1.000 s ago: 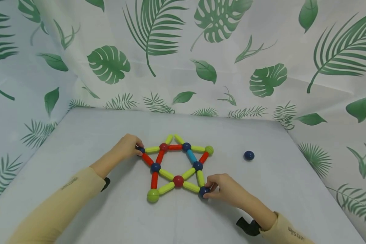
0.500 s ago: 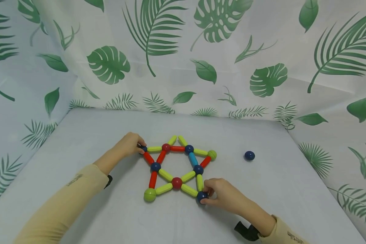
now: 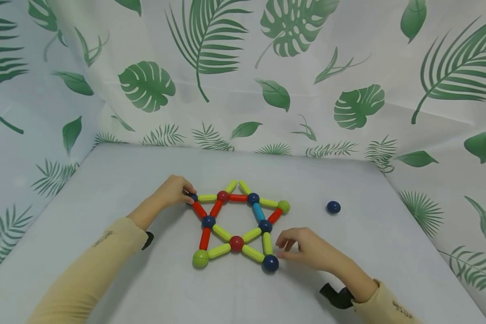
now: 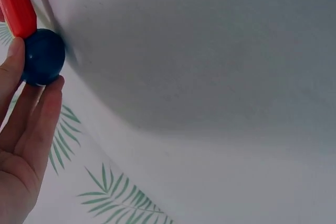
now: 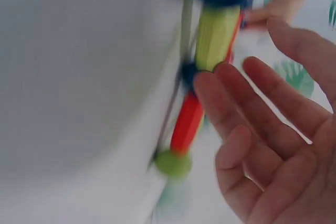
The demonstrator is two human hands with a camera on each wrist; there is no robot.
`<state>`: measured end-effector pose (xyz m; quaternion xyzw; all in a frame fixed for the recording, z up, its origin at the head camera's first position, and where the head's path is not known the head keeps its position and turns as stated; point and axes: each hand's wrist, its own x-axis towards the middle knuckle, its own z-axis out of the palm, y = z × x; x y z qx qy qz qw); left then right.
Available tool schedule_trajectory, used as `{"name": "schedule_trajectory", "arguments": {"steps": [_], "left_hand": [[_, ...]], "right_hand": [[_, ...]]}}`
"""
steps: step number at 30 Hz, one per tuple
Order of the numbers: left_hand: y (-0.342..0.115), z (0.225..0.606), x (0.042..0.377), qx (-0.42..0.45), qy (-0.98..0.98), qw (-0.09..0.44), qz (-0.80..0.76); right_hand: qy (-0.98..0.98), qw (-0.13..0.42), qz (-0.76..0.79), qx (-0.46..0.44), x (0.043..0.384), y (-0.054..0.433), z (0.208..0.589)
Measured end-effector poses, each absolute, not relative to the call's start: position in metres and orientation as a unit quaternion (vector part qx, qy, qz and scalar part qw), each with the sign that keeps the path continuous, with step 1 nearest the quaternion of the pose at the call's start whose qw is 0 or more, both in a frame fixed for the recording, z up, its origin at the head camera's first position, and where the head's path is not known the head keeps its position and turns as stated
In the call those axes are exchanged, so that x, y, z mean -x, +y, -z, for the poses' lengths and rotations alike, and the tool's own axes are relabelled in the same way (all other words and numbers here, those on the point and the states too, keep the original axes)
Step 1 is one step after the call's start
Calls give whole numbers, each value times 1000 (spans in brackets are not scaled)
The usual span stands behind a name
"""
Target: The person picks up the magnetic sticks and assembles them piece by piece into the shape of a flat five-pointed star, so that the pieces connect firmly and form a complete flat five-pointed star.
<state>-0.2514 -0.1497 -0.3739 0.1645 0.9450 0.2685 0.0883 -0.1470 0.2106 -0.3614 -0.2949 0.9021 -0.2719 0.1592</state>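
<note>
A star-shaped frame of coloured rods and balls lies on the white table. At its back left corner my left hand [image 3: 173, 191] pinches a dark blue ball [image 4: 45, 56] between thumb and fingertips; a red rod [image 4: 17, 4] joins that ball. My right hand [image 3: 308, 249] is off the frame, fingers loosely bent and holding nothing, just right of the front right blue ball [image 3: 270, 263]. Yellow-green rods [image 3: 253, 254] meet at that ball. A green ball [image 3: 200, 258] forms the front left corner. At the back, two yellow-green rods [image 3: 244, 187] lean together with no ball at their tips.
A loose dark blue ball [image 3: 333, 207] lies on the table [image 3: 154, 279] to the right of the frame. A white cloth with green leaf prints [image 3: 227, 103] hangs behind and along the sides.
My right hand has let go of the front right blue ball and drawn slightly away. The frame has turned a little, its back part shifting right. My left hand keeps its pinch.
</note>
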Motion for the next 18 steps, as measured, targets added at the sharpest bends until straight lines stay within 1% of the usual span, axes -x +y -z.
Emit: {"name": "schedule_trajectory", "arguments": {"steps": [3,7,9,11,13,18], "left_hand": [[-147,374,251,-142,946,94,-276],[-145,372,251,-129,947,98,-276],[-146,373,251,-127,947,98,-277],[-146,374,251,-126,947,97,-280],[-147,374,250,-127,946,96,-281],[-148,373,248,-120,946,95,-285]], "right_hand": [[918,92,272,273,161,231,359],[942,-9,273,196,182,261,360],[950,-44,273,142,192,277,361],[955,-67,270,101,201,292,363],[960,-65,262,70,207,306,363],[966,3,257,40,217,327,364]]}}
